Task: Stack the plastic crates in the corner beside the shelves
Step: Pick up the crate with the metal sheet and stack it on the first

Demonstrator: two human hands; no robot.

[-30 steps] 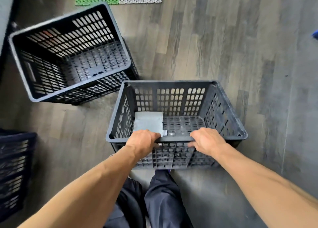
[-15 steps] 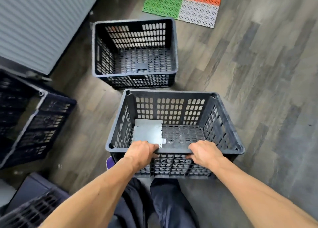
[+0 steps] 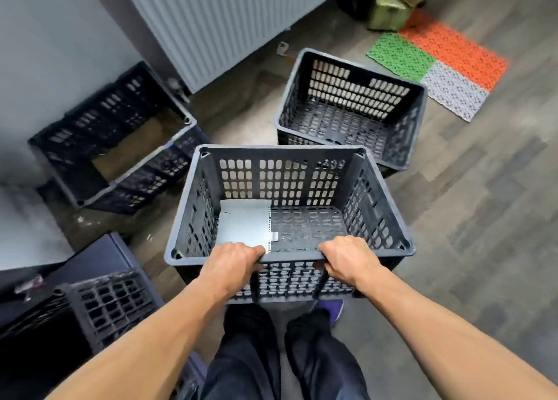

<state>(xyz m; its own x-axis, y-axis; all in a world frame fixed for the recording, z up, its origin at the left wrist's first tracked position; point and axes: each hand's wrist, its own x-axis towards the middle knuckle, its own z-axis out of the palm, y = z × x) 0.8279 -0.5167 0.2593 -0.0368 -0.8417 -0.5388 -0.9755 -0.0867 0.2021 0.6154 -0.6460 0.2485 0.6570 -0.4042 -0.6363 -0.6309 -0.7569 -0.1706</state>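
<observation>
Head camera looks down on a dark grey plastic crate (image 3: 290,206) carried in front of the person, its open top facing up. Both hands grip the near rim of this carried crate: the left hand (image 3: 231,263) is closed over the rim toward the near-left corner, and the right hand (image 3: 347,259) is closed over it toward the near-right corner, with the fingers of each curled around the edge. Inside the carried crate, a flat pale grey sheet (image 3: 244,226) lies on the perforated bottom, in the near-left part, just beyond the left hand.

Beyond the carried crate and to its right, a second dark crate (image 3: 350,109) stands upright on the wooden floor (image 3: 483,218), empty as far as can be seen. To the left of the carried crate, a third crate (image 3: 114,140) sits against a grey wall (image 3: 60,37); it looks blurred, and a brown patch shows at its bottom. Nearer than that one, at the lower left of the carried crate, part of another dark slatted crate (image 3: 111,303) is visible. A ribbed pale panel (image 3: 211,16) rises beyond the carried crate. Far to its right, past the second crate, a green, orange and grey tiled mat (image 3: 437,67) lies on the floor. Below the carried crate, dark trousers (image 3: 250,354) and a purple shoe (image 3: 335,309) show.
</observation>
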